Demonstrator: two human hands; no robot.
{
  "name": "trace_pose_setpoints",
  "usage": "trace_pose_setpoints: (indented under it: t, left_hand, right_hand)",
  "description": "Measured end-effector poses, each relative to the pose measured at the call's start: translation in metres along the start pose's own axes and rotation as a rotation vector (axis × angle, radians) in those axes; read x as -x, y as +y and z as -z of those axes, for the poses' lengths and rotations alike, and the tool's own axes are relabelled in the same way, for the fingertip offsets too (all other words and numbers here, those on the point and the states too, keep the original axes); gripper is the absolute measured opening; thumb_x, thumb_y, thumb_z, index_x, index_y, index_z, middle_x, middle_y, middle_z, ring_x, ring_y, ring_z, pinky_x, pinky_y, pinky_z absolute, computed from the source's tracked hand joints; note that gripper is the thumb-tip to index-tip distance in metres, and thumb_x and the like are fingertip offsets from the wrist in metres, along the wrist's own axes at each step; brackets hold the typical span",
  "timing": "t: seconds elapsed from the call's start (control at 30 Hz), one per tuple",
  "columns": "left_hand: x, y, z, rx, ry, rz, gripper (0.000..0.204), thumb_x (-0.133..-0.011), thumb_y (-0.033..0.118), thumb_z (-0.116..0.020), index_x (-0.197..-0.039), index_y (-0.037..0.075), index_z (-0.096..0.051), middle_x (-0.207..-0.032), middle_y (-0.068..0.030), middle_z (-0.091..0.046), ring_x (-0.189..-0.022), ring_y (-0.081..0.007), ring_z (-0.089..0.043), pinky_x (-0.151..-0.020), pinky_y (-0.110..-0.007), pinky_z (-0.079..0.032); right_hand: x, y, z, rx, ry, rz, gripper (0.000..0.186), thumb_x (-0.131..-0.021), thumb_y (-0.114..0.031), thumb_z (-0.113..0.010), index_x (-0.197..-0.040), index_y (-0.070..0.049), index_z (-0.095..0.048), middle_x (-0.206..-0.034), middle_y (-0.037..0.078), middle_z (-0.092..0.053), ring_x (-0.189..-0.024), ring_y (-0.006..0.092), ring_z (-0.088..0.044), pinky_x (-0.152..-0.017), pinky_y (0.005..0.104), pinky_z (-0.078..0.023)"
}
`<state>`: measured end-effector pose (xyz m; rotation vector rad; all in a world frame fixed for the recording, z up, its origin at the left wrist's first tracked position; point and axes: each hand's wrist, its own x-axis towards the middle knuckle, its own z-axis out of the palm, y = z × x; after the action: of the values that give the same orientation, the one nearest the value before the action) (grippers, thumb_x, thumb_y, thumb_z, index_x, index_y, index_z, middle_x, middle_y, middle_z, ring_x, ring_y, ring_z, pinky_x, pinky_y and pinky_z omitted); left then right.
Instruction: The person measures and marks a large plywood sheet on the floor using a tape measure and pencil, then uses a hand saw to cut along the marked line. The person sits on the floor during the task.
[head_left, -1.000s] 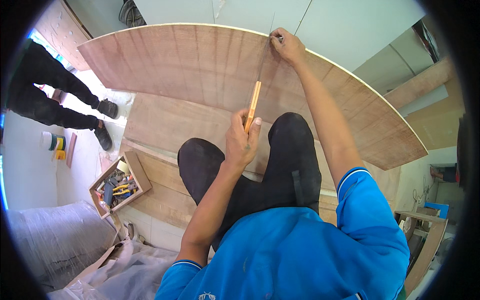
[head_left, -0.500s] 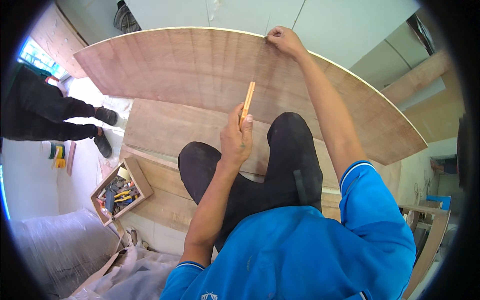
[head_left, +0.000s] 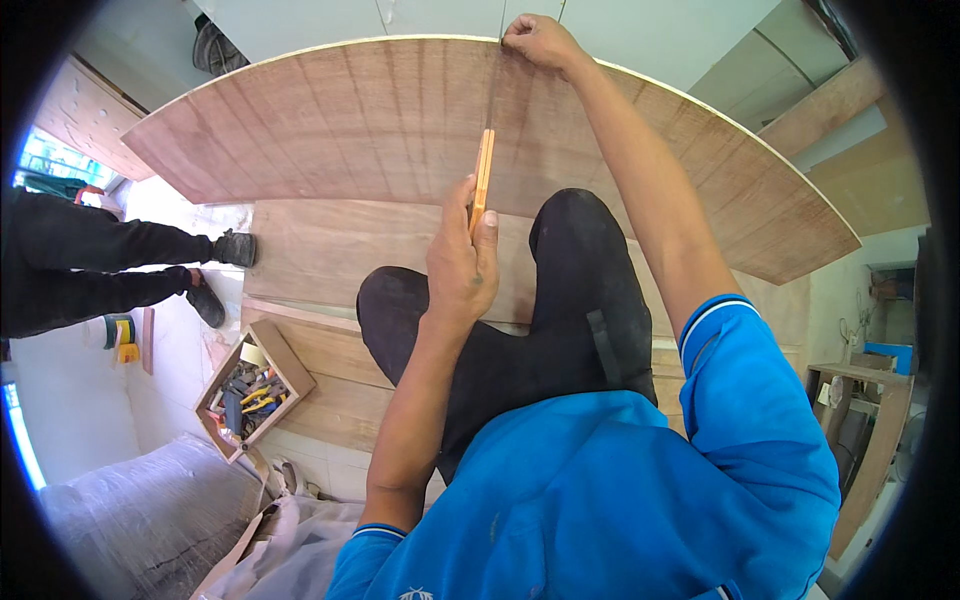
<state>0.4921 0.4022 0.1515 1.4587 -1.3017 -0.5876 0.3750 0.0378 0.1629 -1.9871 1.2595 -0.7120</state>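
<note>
My left hand (head_left: 462, 262) is closed around the orange wooden handle of a hand saw (head_left: 484, 175), its thumb along the side. The saw's thin blade, seen nearly edge-on, runs away from me to the curved far edge of a large reddish plywood panel (head_left: 330, 120). My right hand (head_left: 540, 42) reaches over to that edge with curled fingers, gripping it right beside the blade. Fingertips and the exact contact of blade and wood are partly hidden. The panel slopes up in front of my knees.
Left of my legs stands a wooden toolbox (head_left: 290, 370) full of tools, including yellow-handled pliers. Another person's dark-trousered legs (head_left: 110, 235) are at the left. A plastic-wrapped bundle (head_left: 150, 520) lies at lower left; plywood sheets (head_left: 330, 235) lie beneath me. A wooden frame (head_left: 880, 440) stands at right.
The view has shifted, so the panel and hands appear higher and slightly left. The saw handle sits a little closer to the panel's far edge. The other person's feet have moved slightly.
</note>
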Motion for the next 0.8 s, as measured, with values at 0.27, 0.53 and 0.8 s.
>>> trace_pose_setpoints:
  t: [0.27,0.53,0.8]
  left_hand:
    - [0.021,-0.015,0.001,-0.110,0.130,-0.121,0.042,-0.103,0.011,-0.060,-0.141,-0.004,-0.052,-0.109,-0.0260,-0.070,-0.091,-0.0400,-0.072,-0.078,-0.043,-0.057]
    - [0.038,-0.026,0.001,-0.115,0.116,-0.048,0.042,-0.103,0.012,-0.061,-0.140,-0.005,-0.054,-0.114,-0.0268,-0.070,-0.092,-0.0401,-0.073,-0.079,-0.040,-0.059]
    - [-0.022,-0.020,-0.024,-0.143,0.120,-0.115,0.043,-0.104,0.016,-0.059,-0.143,-0.002,-0.053,-0.116,-0.0288,-0.068,-0.094,-0.0445,-0.071,-0.079,-0.045,-0.058]
  right_hand:
    - [-0.004,0.005,0.001,0.067,0.030,0.022,0.026,-0.084,-0.031,-0.076,-0.098,-0.009,-0.075,-0.093,0.007,-0.077,-0.089,0.0216,-0.071,-0.082,0.0362,-0.055]
    - [0.000,0.005,0.001,0.070,0.029,0.021,0.027,-0.083,-0.032,-0.076,-0.098,-0.009,-0.075,-0.095,0.008,-0.078,-0.091,0.0231,-0.072,-0.085,0.0375,-0.055]
    - [-0.007,0.011,-0.001,0.083,0.025,0.008,0.027,-0.084,-0.032,-0.076,-0.098,-0.010,-0.075,-0.095,0.008,-0.078,-0.091,0.0242,-0.073,-0.084,0.0383,-0.056]
